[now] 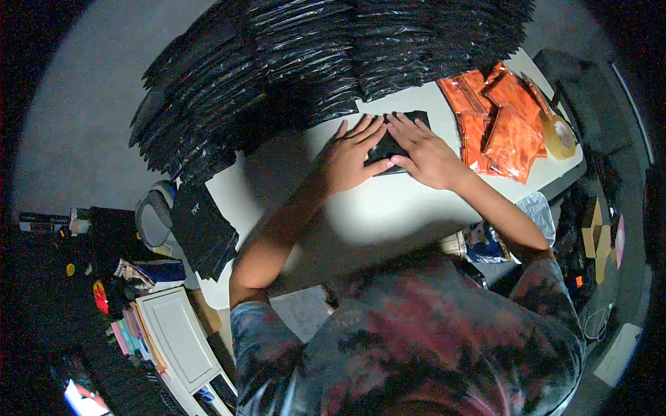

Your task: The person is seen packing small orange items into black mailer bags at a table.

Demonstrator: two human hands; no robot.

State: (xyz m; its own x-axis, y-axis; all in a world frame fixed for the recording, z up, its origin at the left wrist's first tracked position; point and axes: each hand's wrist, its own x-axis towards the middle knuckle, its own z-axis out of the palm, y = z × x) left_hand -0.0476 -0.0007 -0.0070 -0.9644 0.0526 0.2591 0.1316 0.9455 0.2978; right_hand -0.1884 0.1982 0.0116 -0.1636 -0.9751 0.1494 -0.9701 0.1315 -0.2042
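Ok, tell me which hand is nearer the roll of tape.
Right. The right hand presses the black pouch, on the side towards the roll of tape; the left hand lies farther away.

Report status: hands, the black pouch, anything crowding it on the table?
Left hand and right hand flat on black pouch, pressing it to white table. Black pouch stack close behind; orange packets and tape roll to the right.

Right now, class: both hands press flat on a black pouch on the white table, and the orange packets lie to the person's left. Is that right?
Not quite. The head view shows the orange packets to the person's right, beside a tape roll. The rest holds: left hand and right hand press flat on the black pouch on the white table.
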